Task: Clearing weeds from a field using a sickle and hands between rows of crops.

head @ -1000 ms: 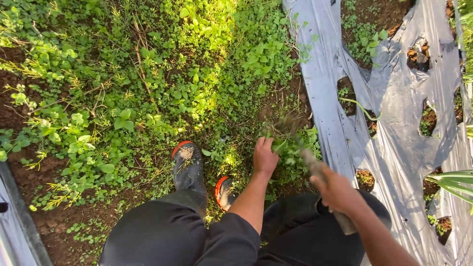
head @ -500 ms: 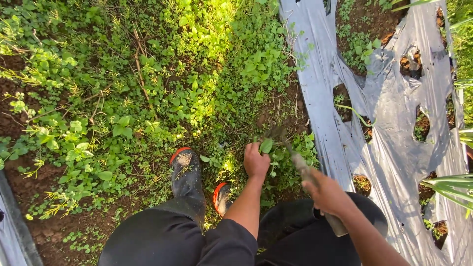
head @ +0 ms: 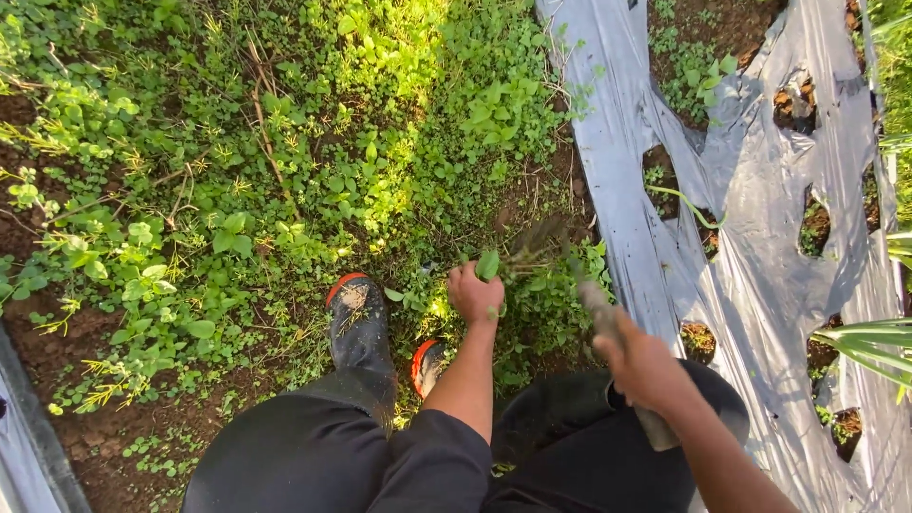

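Observation:
My left hand [head: 474, 294] is closed around a clump of green weeds [head: 518, 258] at ground level, just ahead of my boots. My right hand [head: 638, 366] grips the handle of a hand tool [head: 597, 309], blurred, whose head reaches toward the weeds beside the left hand. The tool's blade is hard to make out among the leaves. I am crouched, with dark trousers filling the bottom of the view.
Two dark rubber boots with orange trim [head: 358, 318] stand on soil among low green weeds [head: 285, 171]. Grey plastic mulch sheeting [head: 760, 247] with planting holes runs along the right. Long striped leaves [head: 869, 344] poke in at the right edge. Another strip of sheeting [head: 28, 446] lies bottom left.
My left hand has shifted slightly left and now holds a tuft of weeds. The right hand with the tool has swung down closer to the weeds.

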